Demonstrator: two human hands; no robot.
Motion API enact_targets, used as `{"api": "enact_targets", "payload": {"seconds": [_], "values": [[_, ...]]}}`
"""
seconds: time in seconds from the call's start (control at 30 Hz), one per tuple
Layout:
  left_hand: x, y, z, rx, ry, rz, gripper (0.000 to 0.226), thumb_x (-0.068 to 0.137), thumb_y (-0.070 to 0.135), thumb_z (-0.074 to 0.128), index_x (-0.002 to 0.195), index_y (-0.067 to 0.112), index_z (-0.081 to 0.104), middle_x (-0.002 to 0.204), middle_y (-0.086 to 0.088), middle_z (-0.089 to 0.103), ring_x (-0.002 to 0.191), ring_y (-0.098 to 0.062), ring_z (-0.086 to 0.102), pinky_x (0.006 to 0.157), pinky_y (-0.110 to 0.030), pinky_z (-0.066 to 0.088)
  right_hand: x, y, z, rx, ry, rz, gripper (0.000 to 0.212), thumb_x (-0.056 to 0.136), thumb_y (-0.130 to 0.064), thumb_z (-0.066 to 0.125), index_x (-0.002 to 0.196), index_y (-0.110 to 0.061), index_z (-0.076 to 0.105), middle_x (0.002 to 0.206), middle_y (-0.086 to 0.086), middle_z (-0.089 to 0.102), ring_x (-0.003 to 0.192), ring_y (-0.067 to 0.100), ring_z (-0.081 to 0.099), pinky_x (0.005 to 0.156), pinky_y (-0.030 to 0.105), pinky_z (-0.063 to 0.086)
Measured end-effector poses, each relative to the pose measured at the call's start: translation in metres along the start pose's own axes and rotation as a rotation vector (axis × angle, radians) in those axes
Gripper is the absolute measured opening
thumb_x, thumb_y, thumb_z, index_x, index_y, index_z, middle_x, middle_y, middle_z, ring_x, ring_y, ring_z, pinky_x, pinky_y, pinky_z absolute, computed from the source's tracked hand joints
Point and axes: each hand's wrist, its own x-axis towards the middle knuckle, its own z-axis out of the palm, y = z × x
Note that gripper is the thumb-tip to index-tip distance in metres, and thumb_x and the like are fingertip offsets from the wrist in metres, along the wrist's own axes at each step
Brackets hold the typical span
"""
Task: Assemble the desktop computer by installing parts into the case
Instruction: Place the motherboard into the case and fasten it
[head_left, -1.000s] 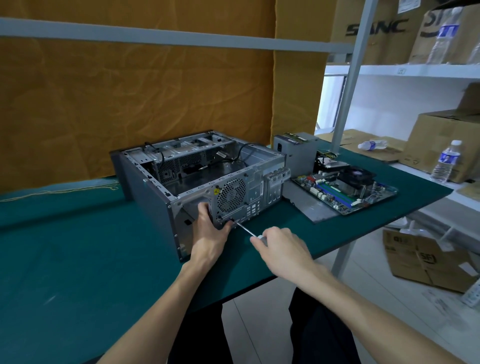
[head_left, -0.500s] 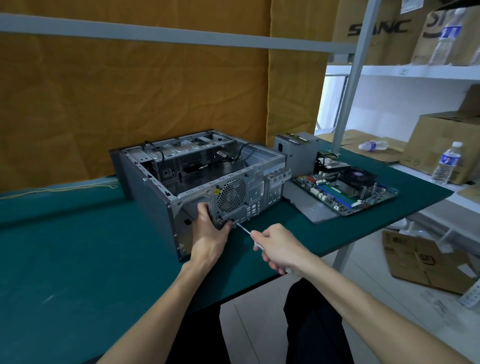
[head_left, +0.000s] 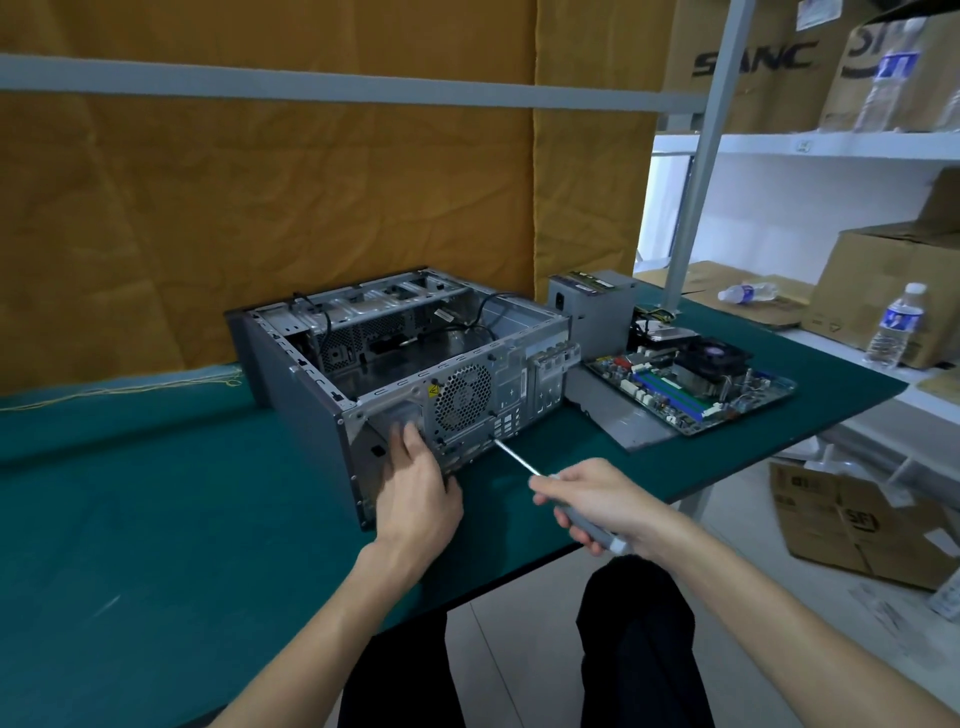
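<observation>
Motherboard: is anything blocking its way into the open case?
Nothing visible blocks it. The motherboard lies on the table right of the case, whose top is open. Loose black cables hang inside and may need moving aside.

The left hand (head_left: 415, 483) has loosened on the case (head_left: 405, 364), fingers straighter.

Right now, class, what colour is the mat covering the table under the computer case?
Dark green mat, clearest in the head view.
</observation>
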Motion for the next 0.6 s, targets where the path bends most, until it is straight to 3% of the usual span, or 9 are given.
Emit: {"api": "enact_targets", "payload": {"seconds": [0.07, 0.13, 0.2, 0.3, 0.37, 0.47, 0.6], "values": [[-0.007, 0.013, -0.024, 0.26, -0.034, 0.014, 0.031, 0.094, 0.029, 0.06, 0.115, 0.009, 0.049, 0.11, -0.01, 0.059, 0.094, -0.036, 0.061, 0.071, -0.04, 0.049, 0.001, 0.002, -0.022, 0.003, 0.105, -0.032, 0.026, 0.099, -0.022, 0.065, 0.107, 0.002, 0.066, 0.064, 0.003, 0.06, 0.043, 0.014, 0.05, 0.039, 0.023, 0.039], [-0.005, 0.032, -0.048, 0.242, -0.003, 0.137, 0.017, 0.093, 0.028, 0.054, 0.086, 0.012, 0.057, 0.078, -0.003, 0.063, 0.069, -0.032, 0.061, 0.059, -0.035, 0.049, 0.011, 0.002, -0.046, -0.066, 0.263, -0.049, 0.015, 0.098, -0.011, 0.059, 0.105, 0.001, 0.065, 0.073, 0.007, 0.063, 0.048, 0.017, 0.055, 0.044, 0.027, 0.045], [0.005, 0.059, -0.063, 0.112, 0.032, 0.298, 0.019, 0.095, 0.025, 0.053, 0.081, 0.016, 0.063, 0.07, 0.0, 0.065, 0.064, -0.028, 0.062, 0.059, -0.037, 0.055, 0.029, 0.002, -0.068, -0.244, 0.402, -0.071, 0.011, 0.095, -0.007, 0.054, 0.101, -0.006, 0.063, 0.084, 0.012, 0.067, 0.062, 0.026, 0.063, 0.052, 0.033, 0.048], [0.036, 0.099, -0.066, 0.004, 0.114, 0.477, 0.013, 0.097, 0.024, 0.055, 0.094, 0.021, 0.067, 0.082, 0.004, 0.069, 0.077, -0.022, 0.063, 0.067, -0.039, 0.055, 0.066, 0.006, -0.089, -0.532, 0.494, -0.097, 0.009, 0.09, -0.005, 0.054, 0.096, -0.004, 0.061, 0.098, 0.02, 0.065, 0.085, 0.036, 0.064, 0.063, 0.036, 0.045], [0.069, 0.112, -0.055, 0.017, 0.087, 0.506, 0.014, 0.099, 0.024, 0.057, 0.108, 0.018, 0.066, 0.101, 0.001, 0.069, 0.096, -0.023, 0.061, 0.08, -0.041, 0.054, 0.092, 0.007, -0.097, -0.689, 0.534, -0.111, 0.007, 0.09, -0.006, 0.057, 0.095, -0.007, 0.062, 0.111, 0.018, 0.064, 0.097, 0.037, 0.064, 0.069, 0.037, 0.047], [0.122, 0.123, -0.038, 0.109, -0.114, 0.444, 0.038, 0.099, 0.035, 0.06, 0.131, 0.014, 0.056, 0.129, -0.006, 0.057, 0.12, -0.029, 0.052, 0.1, -0.044, 0.047, 0.13, 0.006, -0.108, -0.862, 0.613, -0.157, 0.015, 0.094, -0.015, 0.064, 0.109, -0.012, 0.065, 0.124, 0.011, 0.066, 0.106, 0.035, 0.065, 0.07, 0.037, 0.048], [0.179, 0.125, -0.022, 0.168, -0.069, 0.449, 0.061, 0.096, 0.058, 0.055, 0.143, 0.019, 0.05, 0.143, -0.006, 0.048, 0.133, -0.032, 0.038, 0.11, -0.045, 0.036, 0.165, 0.007, -0.119, -0.895, 0.609, -0.155, 0.023, 0.096, -0.022, 0.066, 0.117, -0.014, 0.066, 0.12, 0.011, 0.069, 0.109, 0.033, 0.066, 0.079, 0.039, 0.055]]}}
